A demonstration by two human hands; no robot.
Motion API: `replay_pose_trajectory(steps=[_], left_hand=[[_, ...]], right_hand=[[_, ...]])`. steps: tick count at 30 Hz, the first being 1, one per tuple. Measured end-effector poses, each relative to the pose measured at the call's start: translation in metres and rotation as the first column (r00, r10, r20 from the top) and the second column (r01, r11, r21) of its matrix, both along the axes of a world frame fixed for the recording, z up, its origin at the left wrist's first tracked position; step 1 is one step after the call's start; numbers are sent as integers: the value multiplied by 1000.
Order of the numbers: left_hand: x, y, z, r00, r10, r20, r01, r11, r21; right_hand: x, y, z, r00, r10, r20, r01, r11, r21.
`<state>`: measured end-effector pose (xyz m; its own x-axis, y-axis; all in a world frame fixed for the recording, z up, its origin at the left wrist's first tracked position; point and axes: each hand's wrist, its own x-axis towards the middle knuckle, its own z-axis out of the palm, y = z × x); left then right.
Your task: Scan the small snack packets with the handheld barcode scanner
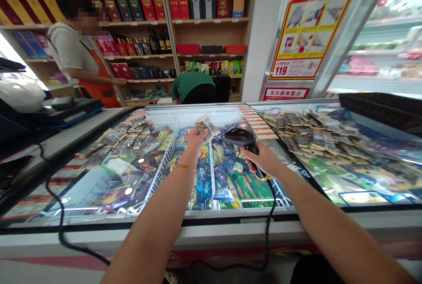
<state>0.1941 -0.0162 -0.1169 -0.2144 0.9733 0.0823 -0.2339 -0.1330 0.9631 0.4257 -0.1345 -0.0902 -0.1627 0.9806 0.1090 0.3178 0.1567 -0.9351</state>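
Left fingers (203, 133) pinch a small packet (209, 125) over the freezer (227, 230) while right fingers (248, 154) grip a black handheld scanner (239, 135).

We face wooden shelves (207, 37) at far left and centre, a white wall (266, 24) beside them, and lit shelving (377, 38) far right.

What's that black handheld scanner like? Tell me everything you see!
The black, plastic-looking handheld scanner has a wide, rounded head and a narrower handle, wrapped by the person's right grip. It's tilted, head toward the far left, over the white, glass-topped freezer. A thin black cable hangs from the handle's bottom.
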Motion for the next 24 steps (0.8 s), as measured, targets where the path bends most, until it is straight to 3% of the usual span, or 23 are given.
replay_pose_trajectory(steps=[5,9,13,17,24], left_hand=[[3,4,-1,994,110,-10,-110,994,-20],[11,1,3,985,173,2,-173,984,-39],[37,-8,20,994,80,-80,-86,994,-64],[94,-16,42,982,-145,-119,135,987,-91],[236,-28,60,913,-401,-75,392,913,-115]], right_hand=[[0,5,2,989,-22,-146,19,1000,-25],[13,4,17,963,-86,-257,73,996,-59],[50,-13,38,954,-131,-271,115,991,-75],[107,-36,52,934,-262,-244,251,965,-76],[200,-71,71,800,-510,-316,520,852,-58]])
